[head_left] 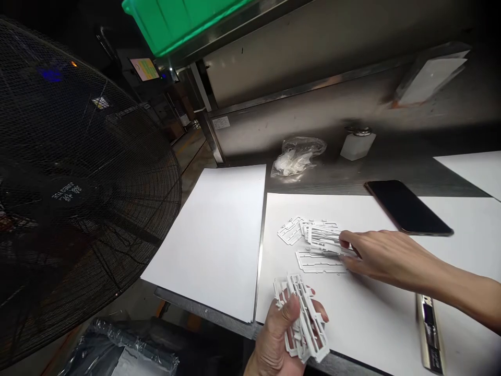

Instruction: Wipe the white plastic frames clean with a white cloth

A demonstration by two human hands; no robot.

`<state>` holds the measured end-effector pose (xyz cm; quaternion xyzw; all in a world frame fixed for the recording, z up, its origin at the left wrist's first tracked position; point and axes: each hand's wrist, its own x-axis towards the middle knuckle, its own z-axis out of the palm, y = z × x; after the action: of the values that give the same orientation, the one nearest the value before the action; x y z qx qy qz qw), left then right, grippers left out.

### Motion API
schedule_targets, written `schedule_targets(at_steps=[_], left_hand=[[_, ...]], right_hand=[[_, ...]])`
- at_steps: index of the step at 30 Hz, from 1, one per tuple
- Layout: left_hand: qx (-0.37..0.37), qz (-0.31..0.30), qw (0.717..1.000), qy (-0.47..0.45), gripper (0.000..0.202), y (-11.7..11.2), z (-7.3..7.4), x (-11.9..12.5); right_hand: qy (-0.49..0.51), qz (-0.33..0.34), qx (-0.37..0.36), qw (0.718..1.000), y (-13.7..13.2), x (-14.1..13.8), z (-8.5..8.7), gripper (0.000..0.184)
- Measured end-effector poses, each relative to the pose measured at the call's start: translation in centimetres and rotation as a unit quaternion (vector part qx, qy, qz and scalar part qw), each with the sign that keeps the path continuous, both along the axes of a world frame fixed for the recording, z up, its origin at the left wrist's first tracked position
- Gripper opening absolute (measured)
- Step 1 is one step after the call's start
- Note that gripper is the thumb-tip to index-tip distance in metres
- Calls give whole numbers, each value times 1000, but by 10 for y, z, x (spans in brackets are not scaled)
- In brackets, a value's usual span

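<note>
My left hand (277,331) is closed around a stack of thin white plastic frames (307,318), thumb on top, at the table's front edge. Over the white paper, my right hand (371,256) has its thumb and fingers at the right end of a loose pile of similar white frames (323,235). Its fingertips pinch one or more of them; how many is hidden. One flat frame (321,262) lies at the near side of the pile, partly beneath the right fingers. Another frame (290,231) rests at the pile's left.
A black phone (409,208) and a metal-and-black tool (430,334) lie on the right. Farther back are a plastic bag (293,161) and a white bottle (358,144). White sheets (219,235) cover the left. A large fan (78,193) stands beside the table; a green bin (183,21) sits above.
</note>
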<state>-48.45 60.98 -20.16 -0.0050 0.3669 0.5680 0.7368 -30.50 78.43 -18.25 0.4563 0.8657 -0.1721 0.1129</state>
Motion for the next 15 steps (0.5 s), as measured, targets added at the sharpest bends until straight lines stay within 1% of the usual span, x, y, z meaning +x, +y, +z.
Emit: schedule_targets(at_steps=[2, 3, 5, 7, 9, 11, 13, 15], left_hand=[[-17, 7, 996, 89, 57, -1, 7, 1], [-33, 14, 991, 128, 61, -1, 11, 2], [-65, 27, 982, 175, 66, 0, 20, 5], [-72, 23, 981, 179, 67, 3, 27, 9], [-62, 9, 981, 182, 67, 5, 30, 13], [-49, 7, 980, 192, 69, 6, 30, 17], [-41, 12, 979, 201, 71, 4, 28, 19], [-39, 7, 978, 207, 69, 2, 26, 17]], right_hand=[[61, -40, -60, 995, -13, 8, 4, 13], [98, -56, -103, 988, -23, 10, 4, 18], [172, -77, -192, 963, -49, 11, 2, 31], [235, -97, -258, 932, -79, 6, -4, 41], [276, -121, -292, 908, -107, -3, -12, 47], [307, -147, -304, 890, -127, -12, -17, 47], [335, -177, -307, 873, -135, -17, -19, 45], [363, -211, -331, 845, -135, -17, -19, 40]])
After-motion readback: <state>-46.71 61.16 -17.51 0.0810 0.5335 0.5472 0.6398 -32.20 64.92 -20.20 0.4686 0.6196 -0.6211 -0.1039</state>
